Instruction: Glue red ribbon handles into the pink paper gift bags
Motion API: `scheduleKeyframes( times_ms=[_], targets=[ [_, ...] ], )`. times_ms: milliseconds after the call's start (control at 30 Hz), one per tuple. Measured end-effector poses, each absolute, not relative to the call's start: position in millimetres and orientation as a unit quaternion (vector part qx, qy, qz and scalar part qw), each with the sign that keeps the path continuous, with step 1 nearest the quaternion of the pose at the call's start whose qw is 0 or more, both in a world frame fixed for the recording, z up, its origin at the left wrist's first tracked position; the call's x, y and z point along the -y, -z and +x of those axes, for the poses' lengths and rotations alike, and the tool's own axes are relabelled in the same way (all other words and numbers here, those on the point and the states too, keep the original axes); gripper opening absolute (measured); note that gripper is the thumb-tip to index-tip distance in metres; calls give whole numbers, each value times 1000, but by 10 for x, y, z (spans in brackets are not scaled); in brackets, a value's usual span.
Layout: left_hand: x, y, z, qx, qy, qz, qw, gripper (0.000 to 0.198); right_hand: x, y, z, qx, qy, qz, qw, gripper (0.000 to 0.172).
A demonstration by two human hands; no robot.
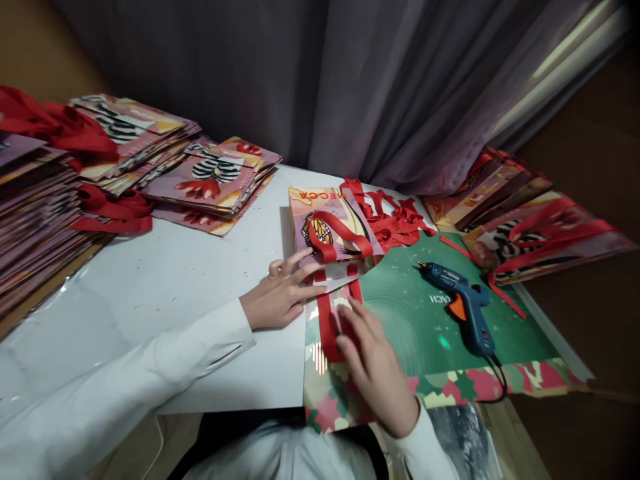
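A flat paper gift bag (330, 223) with a butterfly print and red ribbon handles lies at the table's middle. My left hand (280, 293) rests on its near left corner, fingers spread and pressing the bag down. My right hand (375, 367) lies flat on the bag's lower red ribbon handle (326, 323), pressing it against the green patterned mat (405, 313). Neither hand grips anything. A blue glue gun (463, 303) with an orange trigger lies on the mat to the right of my right hand.
Stacks of flat printed bags (210, 180) and a taller pile (35, 200) sit at the left. Loose red ribbons (395, 217) lie behind the mat. Finished bags with handles (530, 227) pile at the right. A grey curtain (350, 80) hangs behind the white table (165, 280).
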State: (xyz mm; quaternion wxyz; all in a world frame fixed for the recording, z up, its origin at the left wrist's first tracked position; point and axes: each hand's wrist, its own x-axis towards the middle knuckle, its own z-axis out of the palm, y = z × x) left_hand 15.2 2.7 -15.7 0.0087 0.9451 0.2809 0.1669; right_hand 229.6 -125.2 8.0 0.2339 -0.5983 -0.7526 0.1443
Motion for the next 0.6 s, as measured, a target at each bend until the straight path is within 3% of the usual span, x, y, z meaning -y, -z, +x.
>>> scheduleKeyframes(
  times_ms=[100, 367, 600],
  targets=[
    [-26, 154, 150, -281, -169, 944, 8, 56, 1046, -47, 2448, 725, -118, -626, 262, 42],
    [-24, 155, 146, -277, -169, 946, 6, 56, 856, 96, 2574, 769, -78, -617, 149, 45],
    [-32, 176, 127, -267, -173, 948, -6, 58, 894, 49, 2624, 767, -90, -618, 148, 47]
  ],
)
